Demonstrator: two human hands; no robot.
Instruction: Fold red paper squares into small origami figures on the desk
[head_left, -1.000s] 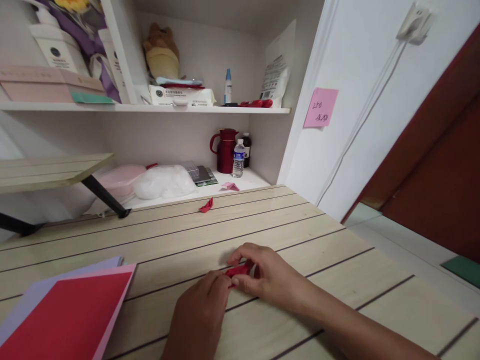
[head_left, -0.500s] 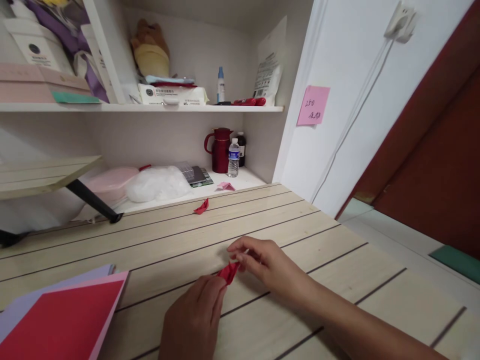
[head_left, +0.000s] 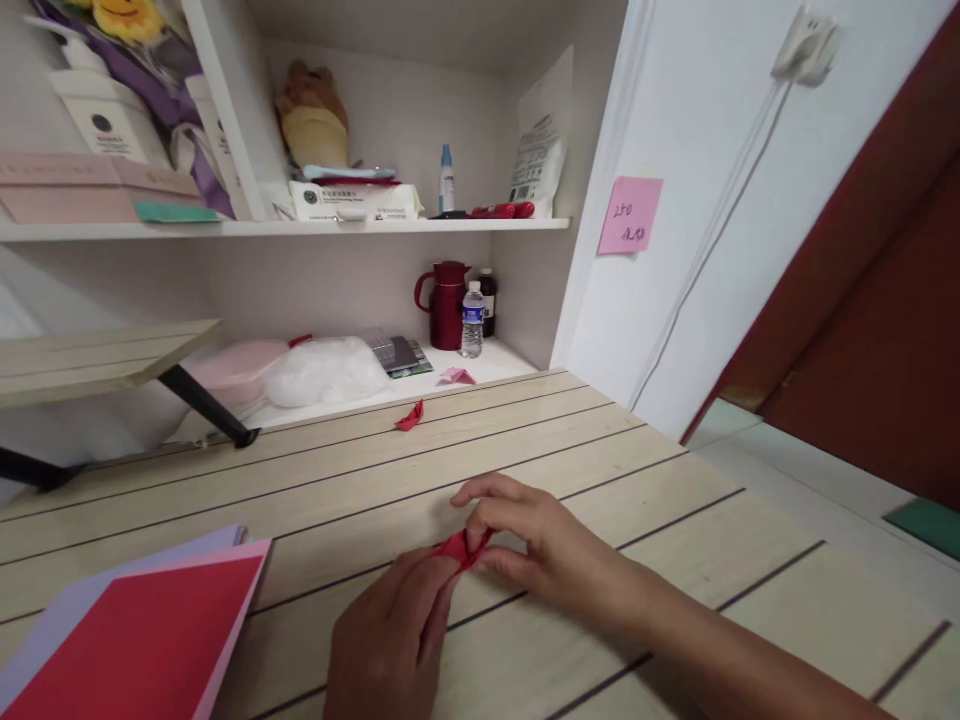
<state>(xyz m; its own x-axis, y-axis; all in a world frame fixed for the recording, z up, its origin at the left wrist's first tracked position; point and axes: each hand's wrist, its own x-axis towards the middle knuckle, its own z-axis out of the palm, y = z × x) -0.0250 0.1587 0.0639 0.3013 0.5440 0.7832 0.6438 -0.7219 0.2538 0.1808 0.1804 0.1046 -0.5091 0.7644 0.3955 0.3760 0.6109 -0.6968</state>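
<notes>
Both my hands pinch a small folded red paper piece (head_left: pixel 463 548) just above the pale wooden table (head_left: pixel 645 520). My left hand (head_left: pixel 394 640) grips its near end with closed fingers. My right hand (head_left: pixel 536 545) holds the far end, thumb and fingers pressed together, index finger stretched over it. A finished small red folded paper (head_left: pixel 410 416) lies further back on the table. A pink folded paper (head_left: pixel 457 376) lies behind it on the white ledge.
A stack of red, pink and lilac paper sheets (head_left: pixel 142 640) lies at the near left. A red jug (head_left: pixel 448 304), a water bottle (head_left: pixel 472 320), a white bag (head_left: pixel 326 368) and a pink lidded box (head_left: pixel 232 365) stand on the ledge. A raised wooden stand (head_left: pixel 97 355) is at left.
My right hand's fingers have closed in on the red paper piece and pressed it again. The view shifted slightly; the hands stay in the same spot on the table.
</notes>
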